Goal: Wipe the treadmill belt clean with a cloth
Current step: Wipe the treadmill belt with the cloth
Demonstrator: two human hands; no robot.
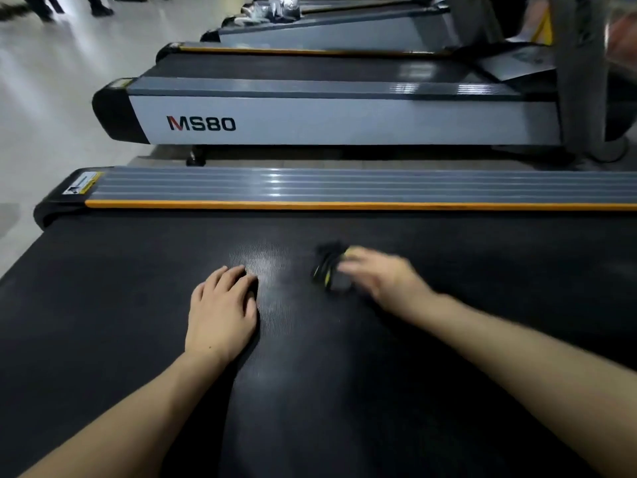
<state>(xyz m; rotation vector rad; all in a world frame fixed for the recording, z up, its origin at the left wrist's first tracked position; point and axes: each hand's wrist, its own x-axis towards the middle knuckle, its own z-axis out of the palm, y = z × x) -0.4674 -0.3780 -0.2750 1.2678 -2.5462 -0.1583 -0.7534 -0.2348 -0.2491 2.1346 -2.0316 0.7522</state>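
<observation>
Two bare forearms enter from the bottom corners of the frame and meet the black treadmill belt, which fills the whole lower half. The left hand, just left of centre, lies palm down and flat on the belt, fingers together and holding nothing; it looks like a brace. The right hand, right of centre, presses on a dark cloth with yellow edging, bunched against the belt. Motion blur smears this hand, so whether its fingers clamp the cloth or only bear down on it cannot be told.

The wiping appears to be under way, not finished. Between the hands a pale sheen sits on the belt, which may be damp or only reflected light. No dirt line or clean edge shows, so which part is done is unclear; the belt toward the left end and the right edge of the frame probably remains.

Beyond, the grey side rail with its orange strip runs across mid-frame. Above it stands a second treadmill marked MS80, its upright cut off at right. At the upper left, blurred legs stand on the pale floor.
</observation>
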